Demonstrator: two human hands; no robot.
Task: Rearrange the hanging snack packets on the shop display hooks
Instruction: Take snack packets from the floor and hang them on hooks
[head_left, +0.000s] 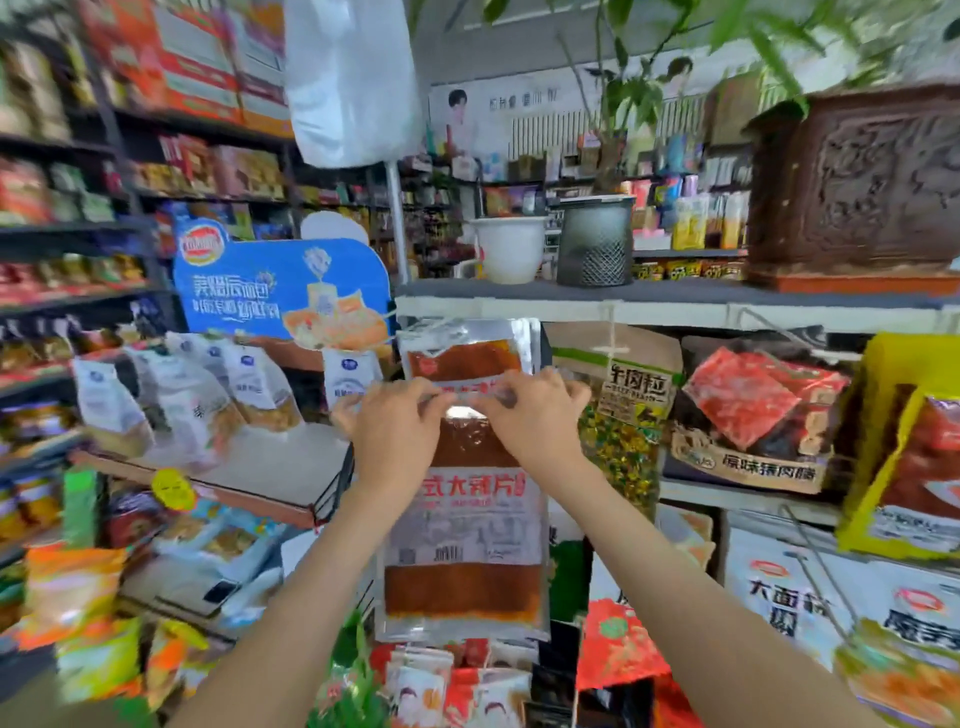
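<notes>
Forearms rise from the bottom edge, and both hands are on one spicy-strip packet (465, 519)!
Pinching now: left hand (395, 421) and right hand (530, 415) grip its clear top strip, fingers curled, nearly meeting in the middle. It hangs straight down between the wrists, long axis vertical, just in front of a matching packet (462, 353) hung under the white shelf edge (675, 312). Neither hand looks nearer. I'd judge the hook sits above and behind the fingers, but hook and hang-hole are hidden, and blur muddies the fingertips.

At three o'clock, a kraft pouch (640, 387) reads "牛肉粒"; farther out, a dark packet (753, 436) reads "原味猪肉脯".
</notes>
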